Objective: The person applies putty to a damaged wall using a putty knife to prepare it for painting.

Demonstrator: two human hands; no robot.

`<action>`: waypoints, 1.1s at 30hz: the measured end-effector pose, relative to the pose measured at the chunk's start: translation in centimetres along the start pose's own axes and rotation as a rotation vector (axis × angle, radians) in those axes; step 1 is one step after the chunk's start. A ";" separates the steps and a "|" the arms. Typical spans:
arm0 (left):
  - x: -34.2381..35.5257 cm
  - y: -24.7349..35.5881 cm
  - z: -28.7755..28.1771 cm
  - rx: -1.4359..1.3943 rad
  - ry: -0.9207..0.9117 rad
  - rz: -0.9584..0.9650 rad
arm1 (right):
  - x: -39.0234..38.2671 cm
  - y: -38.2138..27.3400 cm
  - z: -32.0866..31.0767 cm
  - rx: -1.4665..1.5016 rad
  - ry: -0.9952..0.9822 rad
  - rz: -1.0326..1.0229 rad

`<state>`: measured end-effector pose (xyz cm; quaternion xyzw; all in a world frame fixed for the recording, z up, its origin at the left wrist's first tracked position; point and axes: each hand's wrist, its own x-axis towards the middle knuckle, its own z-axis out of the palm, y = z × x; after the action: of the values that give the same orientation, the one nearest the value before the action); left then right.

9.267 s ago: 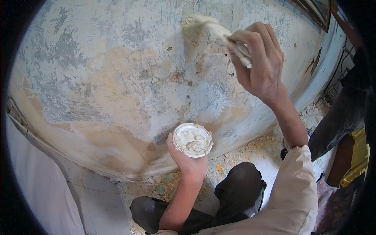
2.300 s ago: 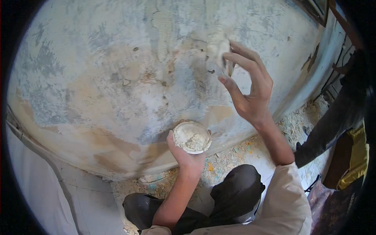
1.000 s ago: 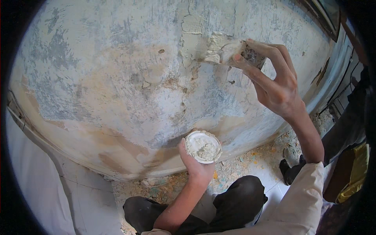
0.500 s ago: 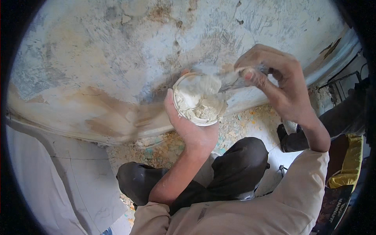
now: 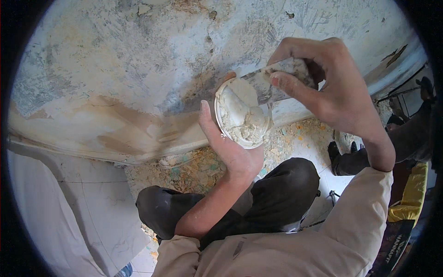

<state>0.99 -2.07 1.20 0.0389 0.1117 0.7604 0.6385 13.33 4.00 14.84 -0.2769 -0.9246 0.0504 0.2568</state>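
Note:
My left hand (image 5: 237, 157) is wrapped round a small white tub (image 5: 218, 116) from below, its thumb along the near left side. Inside the tub lies lumpy off-white putty (image 5: 251, 131), some of it smeared up the rim. My right hand (image 5: 339, 87) pinches a flat, stained scraper blade (image 5: 277, 90) between thumb and fingers. The blade's left end reaches the tub's upper right rim, and a pale round patch of putty shows beside it. Whether the blade touches the putty I cannot tell.
A patchy, stained plaster wall (image 5: 138, 60) curves across the far side. Chips and debris (image 5: 194, 171) cover the floor at its foot. Another person's leg (image 5: 353, 164) is at the right, near a yellow bag (image 5: 413, 194) and a dark box (image 5: 392, 251). White cloth (image 5: 39, 212) hangs at left.
My left hand and the tub have shifted slightly right, and the tub is tilted more. My right hand has moved slightly up and right; its blade, blurred before, now shows sharply.

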 end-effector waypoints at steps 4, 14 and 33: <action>0.2 -0.2 -0.2 0.000 0.009 -0.009 | 0.0 0.1 1.2 0.074 -0.036 -0.032; 0.5 -0.5 -0.3 0.141 0.036 0.064 | 0.8 0.3 1.7 0.093 -0.116 -0.203; 1.6 0.6 0.4 0.073 0.086 -0.171 | -1.9 7.2 0.0 0.835 -0.127 0.264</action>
<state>0.25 -0.59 1.59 0.0198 0.1694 0.6995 0.6940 18.19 9.07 12.25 -0.2617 -0.7956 0.4687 0.2808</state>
